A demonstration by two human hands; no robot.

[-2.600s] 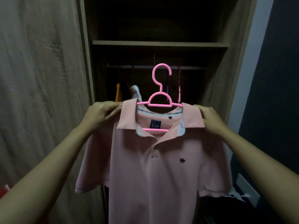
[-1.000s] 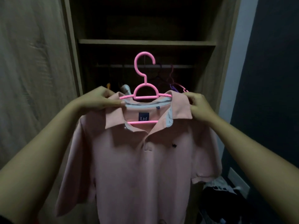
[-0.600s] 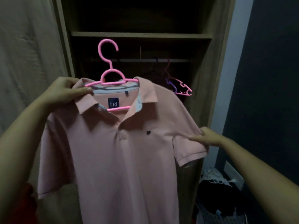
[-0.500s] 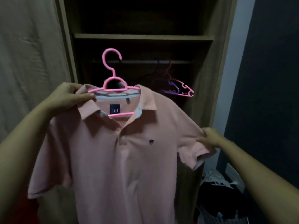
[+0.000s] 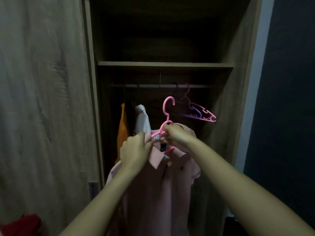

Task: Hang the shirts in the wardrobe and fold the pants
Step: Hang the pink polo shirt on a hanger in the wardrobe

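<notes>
Two bare forearms reach up and forward from the bottom corners of the head view and meet in front of the open wardrobe [image 5: 226, 116], the wrists angled towards each other. The left hand [image 5: 134, 150] is seen from the back, its fingers curled, pinching the collar of the pink polo shirt [image 5: 158, 193] by the end of the hanger's arm. The right hand [image 5: 177, 135], just beside it and nearly touching it, has its fingers bent round the pink hanger [image 5: 164, 107] right under the hook. Both hands are clamped, none of the fingers straight.

The shirt hangs on that hanger, turned at a slant, its collar, dark label and button placket showing between the two wrists and its body dropping down past the forearms. The hook stands upright below the rail [image 5: 153, 85] and apart from it.

On the rail, an orange garment [image 5: 123, 126] and a pale shirt [image 5: 143, 120] hang at the left. A bare purple hanger [image 5: 194, 111] and a second pink one [image 5: 208, 116] hang at the right. A shelf [image 5: 163, 64] runs above the rail.
</notes>
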